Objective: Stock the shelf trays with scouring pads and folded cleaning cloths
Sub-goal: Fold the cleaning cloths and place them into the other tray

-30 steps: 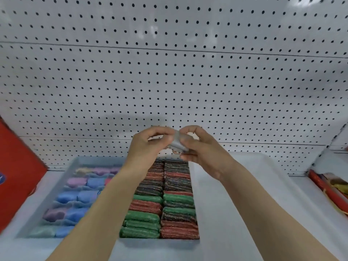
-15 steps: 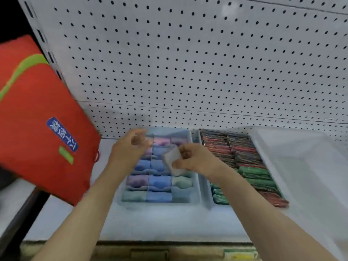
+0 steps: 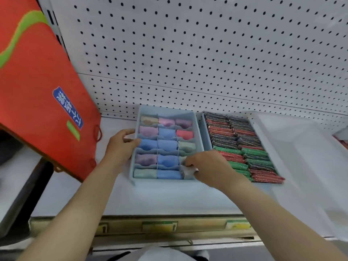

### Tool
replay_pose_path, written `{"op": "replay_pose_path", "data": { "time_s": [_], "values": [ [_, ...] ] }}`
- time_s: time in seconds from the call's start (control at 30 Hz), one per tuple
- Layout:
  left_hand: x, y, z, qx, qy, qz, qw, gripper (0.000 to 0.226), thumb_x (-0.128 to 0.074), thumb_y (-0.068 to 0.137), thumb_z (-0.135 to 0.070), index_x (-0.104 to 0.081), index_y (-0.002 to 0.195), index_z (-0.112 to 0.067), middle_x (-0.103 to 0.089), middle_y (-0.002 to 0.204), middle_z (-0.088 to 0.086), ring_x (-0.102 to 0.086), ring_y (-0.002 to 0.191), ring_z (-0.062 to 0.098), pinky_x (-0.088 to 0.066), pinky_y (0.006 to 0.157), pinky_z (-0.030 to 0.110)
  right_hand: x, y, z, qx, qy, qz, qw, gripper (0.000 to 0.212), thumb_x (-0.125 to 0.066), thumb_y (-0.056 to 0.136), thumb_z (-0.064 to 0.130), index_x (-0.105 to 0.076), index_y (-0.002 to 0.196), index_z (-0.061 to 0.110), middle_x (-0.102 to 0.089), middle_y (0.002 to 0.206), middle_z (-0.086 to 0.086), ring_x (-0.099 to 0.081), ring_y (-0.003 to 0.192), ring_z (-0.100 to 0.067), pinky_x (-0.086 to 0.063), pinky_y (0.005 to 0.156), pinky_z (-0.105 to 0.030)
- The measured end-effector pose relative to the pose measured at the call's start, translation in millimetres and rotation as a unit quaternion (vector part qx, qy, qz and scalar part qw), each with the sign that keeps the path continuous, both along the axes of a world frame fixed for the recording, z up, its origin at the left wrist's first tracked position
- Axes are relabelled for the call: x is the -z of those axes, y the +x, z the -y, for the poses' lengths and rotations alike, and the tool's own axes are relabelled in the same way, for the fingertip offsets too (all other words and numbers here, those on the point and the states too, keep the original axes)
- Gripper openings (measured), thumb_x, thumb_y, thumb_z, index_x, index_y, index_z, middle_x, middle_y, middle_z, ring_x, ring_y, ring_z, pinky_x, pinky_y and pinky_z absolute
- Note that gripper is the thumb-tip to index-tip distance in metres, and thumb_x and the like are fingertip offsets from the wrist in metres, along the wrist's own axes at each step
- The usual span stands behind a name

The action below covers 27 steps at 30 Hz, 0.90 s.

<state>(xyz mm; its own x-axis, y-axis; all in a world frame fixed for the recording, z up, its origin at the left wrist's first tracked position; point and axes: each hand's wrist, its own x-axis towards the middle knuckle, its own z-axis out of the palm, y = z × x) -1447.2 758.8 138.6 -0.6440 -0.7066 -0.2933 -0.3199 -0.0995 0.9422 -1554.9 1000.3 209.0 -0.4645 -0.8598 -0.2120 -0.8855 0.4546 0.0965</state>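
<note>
On the shelf, the left hand curls its fingers over the left wall of the blue divided tray, gripping it steady. The tray shows three columns of five compartments, most holding one folded cloth. The right hand pinches a pale cloth into the front-right compartment; it looks soft and light, best held by its folded edge. Scouring pads fill two rows rightward.
</note>
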Motion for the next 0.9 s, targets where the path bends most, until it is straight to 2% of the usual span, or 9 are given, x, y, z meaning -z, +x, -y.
{"op": "replay_pose_path", "data": {
  "time_s": [0.1, 0.2, 0.33, 0.4, 0.47, 0.57, 0.7, 0.8, 0.9],
  "values": [
    [0, -1, -2, -0.007, 0.004, -0.003, 1.000, 0.033, -0.072, 0.087, -0.015, -0.067, 0.116, -0.028, -0.068, 0.089, 0.007, -0.062, 0.076, 0.026, -0.055, 0.082, 0.047, 2, 2, 10, -0.017, 0.062, -0.051, 0.997, 0.025, -0.058, 0.088, 0.018, -0.064, 0.110, 0.029, -0.070, 0.103, 0.006, -0.067, 0.098, -0.024, -0.043, 0.089, -0.033],
    [3, -1, -1, -0.009, 0.009, -0.004, 1.000, 0.034, -0.072, 0.086, -0.017, -0.067, 0.117, -0.030, -0.069, 0.089, 0.007, -0.062, 0.076, 0.026, -0.055, 0.086, 0.051, -1, 3, 19, -0.023, 0.100, -0.060, 0.993, 0.021, -0.059, 0.089, 0.022, -0.065, 0.107, 0.031, -0.068, 0.100, 0.006, -0.067, 0.096, -0.025, -0.038, 0.075, -0.030],
    [4, 0, 0, -0.005, 0.005, -0.008, 1.000, 0.035, -0.072, 0.086, -0.017, -0.066, 0.119, -0.028, -0.069, 0.092, 0.009, -0.063, 0.078, 0.027, -0.055, 0.088, 0.053, -5, 4, 18, 0.003, 0.106, 0.033, 0.994, 0.026, -0.061, 0.089, 0.029, -0.068, 0.113, 0.034, -0.065, 0.105, 0.004, -0.064, 0.098, -0.027, -0.037, 0.062, -0.027],
    [4, 0, -1, -0.006, 0.006, -0.012, 1.000, 0.035, -0.071, 0.087, -0.016, -0.066, 0.119, -0.028, -0.070, 0.094, 0.009, -0.065, 0.082, 0.027, -0.056, 0.090, 0.053, -5, 2, 17, -0.011, 0.129, 0.039, 0.991, 0.006, -0.063, 0.088, 0.029, -0.066, 0.085, 0.032, -0.058, 0.084, 0.007, -0.061, 0.086, -0.026, -0.032, 0.053, -0.026],
    [5, 1, -2, -0.015, 0.002, -0.014, 1.000, 0.034, -0.072, 0.085, -0.019, -0.067, 0.116, -0.032, -0.071, 0.097, 0.008, -0.068, 0.089, 0.029, -0.056, 0.090, 0.053, -5, 0, 19, -0.029, 0.140, 0.030, 0.989, 0.021, -0.062, 0.086, 0.024, -0.051, 0.068, 0.021, -0.050, 0.069, 0.005, -0.054, 0.073, -0.025, -0.028, 0.049, -0.025],
    [6, 2, -8, -0.041, -0.002, -0.028, 0.999, 0.031, -0.071, 0.086, -0.017, -0.067, 0.113, -0.031, -0.071, 0.100, 0.006, -0.068, 0.094, 0.027, -0.056, 0.091, 0.048, -4, -1, 19, -0.018, 0.140, 0.037, 0.989, 0.014, -0.061, 0.086, 0.021, -0.054, 0.076, 0.027, -0.052, 0.073, 0.008, -0.051, 0.073, -0.022, -0.029, 0.050, -0.025],
    [6, 1, -16, -0.066, -0.008, -0.050, 0.997, 0.032, -0.068, 0.089, -0.013, -0.066, 0.118, -0.026, -0.068, 0.099, 0.008, -0.062, 0.086, 0.022, -0.054, 0.083, 0.035, -2, -1, 12, -0.008, 0.097, 0.033, 0.995, 0.019, -0.060, 0.091, 0.031, -0.068, 0.108, 0.034, -0.059, 0.090, 0.011, -0.050, 0.078, -0.019, -0.033, 0.062, -0.026],
    [4, -1, -18, -0.071, -0.012, -0.049, 0.996, 0.033, -0.066, 0.090, -0.012, -0.066, 0.122, -0.022, -0.066, 0.098, 0.006, -0.060, 0.083, 0.018, -0.048, 0.074, 0.028, 2, 1, 14, 0.001, 0.108, 0.028, 0.994, 0.010, -0.058, 0.092, 0.031, -0.066, 0.097, 0.035, -0.048, 0.081, 0.012, -0.044, 0.078, -0.018, -0.031, 0.068, -0.028],
    [2, 0, -19, -0.067, -0.010, -0.048, 0.997, 0.033, -0.065, 0.091, -0.012, -0.065, 0.123, -0.023, -0.066, 0.098, 0.005, -0.060, 0.084, 0.019, -0.047, 0.072, 0.027, 5, 4, 20, 0.015, 0.126, 0.014, 0.992, 0.010, -0.057, 0.091, 0.030, -0.058, 0.082, 0.028, -0.052, 0.078, 0.009, -0.049, 0.079, -0.022, -0.028, 0.071, -0.029]
  ]
}}
